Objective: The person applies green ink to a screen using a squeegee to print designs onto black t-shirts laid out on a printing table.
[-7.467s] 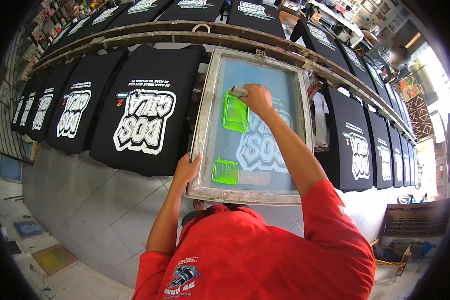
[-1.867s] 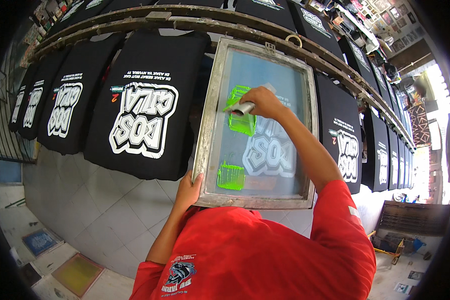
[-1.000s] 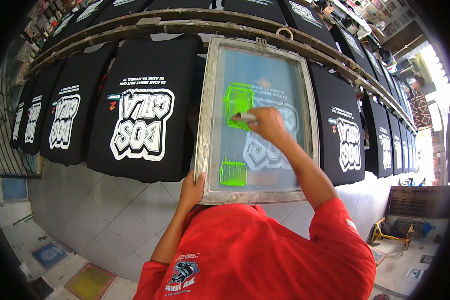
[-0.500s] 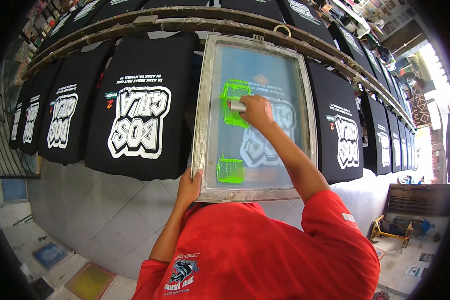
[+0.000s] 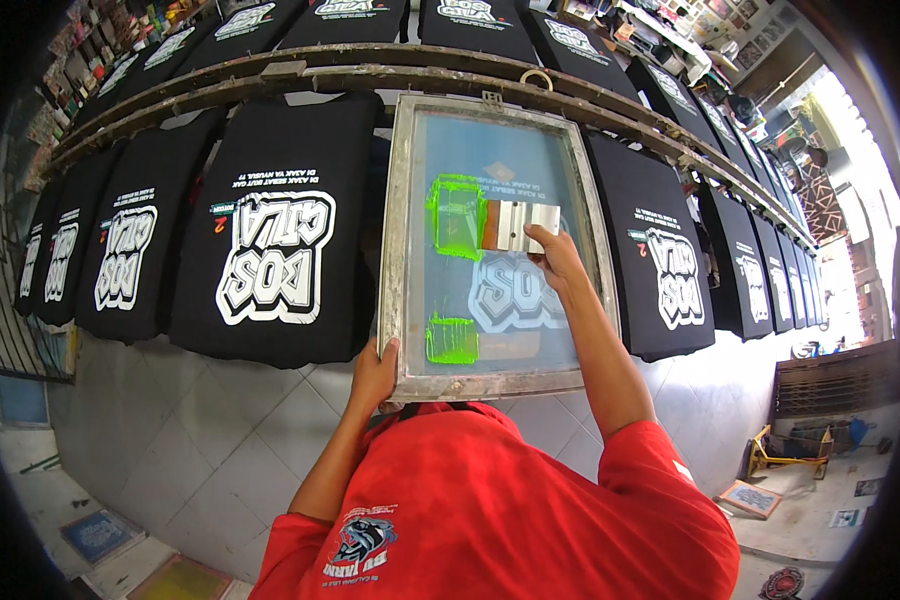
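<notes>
A silkscreen (image 5: 399, 220) in a worn metal frame sits over a black shirt, with a white print showing through its mesh. My left hand (image 5: 375, 372) grips the frame's lower left side. In my right hand (image 5: 555, 255) is a small squeegee (image 5: 518, 222) with a metal holder and an orange blade, its broad face turned up. The blade is at the right edge of the upper bright green ink patch (image 5: 455, 230); whether it touches the mesh I cannot tell. A second green patch (image 5: 452, 342) lies lower left on the mesh.
Black printed shirts (image 5: 275, 150) on boards line both sides of the screen and a farther row behind wooden rails (image 5: 320, 75). Flat screens (image 5: 105, 535) lie at lower left. A yellow metal stand (image 5: 785, 455) is at lower right, on a pale tiled floor (image 5: 220, 420).
My right hand and squeegee have moved right, and the squeegee has turned so its broad metal face shows. My left hand stays on the frame; the view has shifted slightly.
</notes>
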Demonstrator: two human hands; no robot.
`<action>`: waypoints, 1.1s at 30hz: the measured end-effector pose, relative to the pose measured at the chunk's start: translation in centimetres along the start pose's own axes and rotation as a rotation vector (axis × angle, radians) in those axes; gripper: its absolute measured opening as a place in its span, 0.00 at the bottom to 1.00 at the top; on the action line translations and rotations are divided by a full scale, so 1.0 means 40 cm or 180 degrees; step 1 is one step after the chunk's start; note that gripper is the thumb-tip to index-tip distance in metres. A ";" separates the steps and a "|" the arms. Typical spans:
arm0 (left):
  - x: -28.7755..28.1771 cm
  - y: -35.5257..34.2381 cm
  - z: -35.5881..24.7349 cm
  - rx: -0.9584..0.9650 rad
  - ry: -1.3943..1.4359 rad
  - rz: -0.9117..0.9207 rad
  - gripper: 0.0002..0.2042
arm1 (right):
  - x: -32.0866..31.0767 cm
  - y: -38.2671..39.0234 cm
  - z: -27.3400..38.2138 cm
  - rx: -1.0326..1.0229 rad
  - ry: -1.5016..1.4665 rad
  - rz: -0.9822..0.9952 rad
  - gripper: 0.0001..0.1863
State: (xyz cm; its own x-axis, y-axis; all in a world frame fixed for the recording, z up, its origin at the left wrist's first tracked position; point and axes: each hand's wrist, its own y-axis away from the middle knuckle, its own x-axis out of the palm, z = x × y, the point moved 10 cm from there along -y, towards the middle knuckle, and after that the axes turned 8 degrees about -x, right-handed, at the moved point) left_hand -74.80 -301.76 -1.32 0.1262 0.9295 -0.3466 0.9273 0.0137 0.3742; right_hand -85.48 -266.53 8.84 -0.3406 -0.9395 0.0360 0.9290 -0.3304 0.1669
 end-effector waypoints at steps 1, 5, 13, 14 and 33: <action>-0.001 -0.002 0.004 0.0037 0.0009 -0.0027 0.21 | 0.003 -0.010 0.016 -0.0154 0.0289 0.0040 0.17; -0.003 0.005 -0.021 -0.0027 -0.0021 0.0043 0.21 | 0.072 -0.126 0.126 -0.1449 0.2602 0.0291 0.14; -0.004 0.024 -0.041 -0.0024 0.0282 0.0100 0.19 | 0.313 -0.183 0.131 -0.2792 0.4195 0.0926 0.10; -0.005 0.026 -0.040 -0.0014 0.0345 0.0087 0.19 | 0.321 -0.166 0.097 -0.2910 0.4232 0.0953 0.10; -0.001 0.009 0.010 0.0004 0.0084 0.0026 0.22 | 0.335 -0.208 0.094 -0.2519 0.4223 0.0969 0.12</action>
State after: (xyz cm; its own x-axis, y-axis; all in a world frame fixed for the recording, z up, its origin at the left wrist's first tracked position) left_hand -74.33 -301.96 -1.51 0.1244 0.9390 -0.3207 0.9267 0.0056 0.3759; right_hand -98.32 -276.04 11.64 -0.1640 -0.2431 -0.9560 0.9183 0.3163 -0.2380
